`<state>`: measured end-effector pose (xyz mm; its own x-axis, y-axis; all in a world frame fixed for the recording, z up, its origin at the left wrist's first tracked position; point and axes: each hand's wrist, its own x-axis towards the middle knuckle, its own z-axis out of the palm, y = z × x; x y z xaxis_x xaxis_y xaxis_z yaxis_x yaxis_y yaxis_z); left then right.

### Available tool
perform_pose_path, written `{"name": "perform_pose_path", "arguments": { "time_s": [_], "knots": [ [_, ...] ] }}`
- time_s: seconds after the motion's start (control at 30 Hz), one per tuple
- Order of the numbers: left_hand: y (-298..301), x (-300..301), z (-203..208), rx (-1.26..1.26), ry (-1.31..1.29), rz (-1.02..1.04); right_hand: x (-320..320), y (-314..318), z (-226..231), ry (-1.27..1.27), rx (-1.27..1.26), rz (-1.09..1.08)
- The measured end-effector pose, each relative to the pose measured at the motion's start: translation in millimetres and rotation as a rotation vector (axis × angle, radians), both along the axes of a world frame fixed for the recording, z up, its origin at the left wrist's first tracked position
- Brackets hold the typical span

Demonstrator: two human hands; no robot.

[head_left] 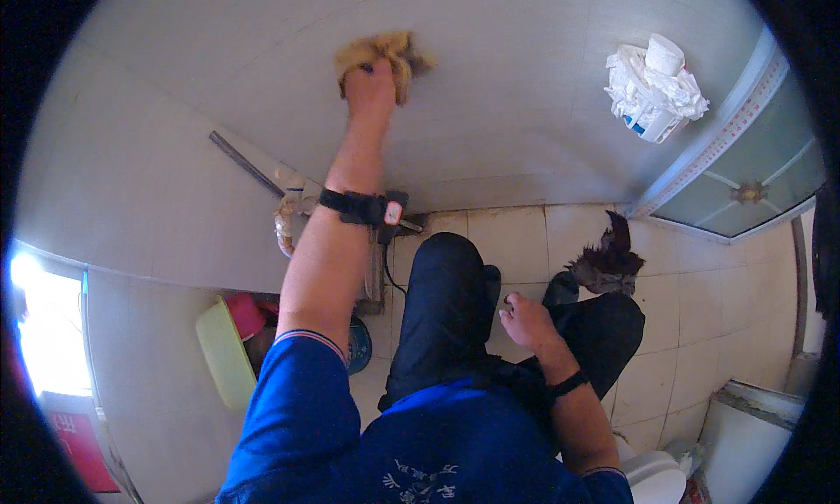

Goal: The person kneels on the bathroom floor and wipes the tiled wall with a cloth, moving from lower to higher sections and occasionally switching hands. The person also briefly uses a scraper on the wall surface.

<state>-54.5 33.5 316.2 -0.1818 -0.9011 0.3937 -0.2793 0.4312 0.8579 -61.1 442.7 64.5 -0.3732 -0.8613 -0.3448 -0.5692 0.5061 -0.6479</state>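
My left arm reaches far forward to a grey wall [490, 84]. At its end my left hand [371, 82] is closed on a crumpled yellow-brown cloth [398, 52], which lies against the wall and is slightly blurred. Lower down, my right hand [530, 322] hangs loosely in front of my right thigh. Its thumb and forefinger are a little apart, and I see nothing held between them; the other fingers are partly hidden.
White crumpled paper fills a wall basket [656, 88] at the right. A glass door [744, 185] stands beside it. A dark-brown ragged thing [608, 259] lies by my shoe. Pipes [284, 220] and a yellow-green basin [223, 351] are at the left, a white toilet [654, 479] behind.
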Motion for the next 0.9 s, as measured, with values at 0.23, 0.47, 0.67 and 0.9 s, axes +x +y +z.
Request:
{"name": "perform_pose_path", "arguments": {
  "time_s": [0.23,0.47,0.67,0.9],
  "knots": [
    [-1.5,-10.3,101.3,-0.036,0.254,-0.188,-4.0,-3.2,15.5,-0.057,0.041,0.000],
    [-0.9,-22.0,-8.8,-0.268,-0.032,-0.065,-5.1,-2.7,8.8,-0.020,0.052,0.012],
    [-5.7,-20.6,-130.6,0.018,-0.579,-0.122,-4.4,2.5,1.9,0.002,-0.012,-0.007],
    [15.7,-15.6,-115.2,-0.014,-0.376,-0.056,-4.8,7.6,-7.3,0.071,-0.007,-0.018]
  ]
}}
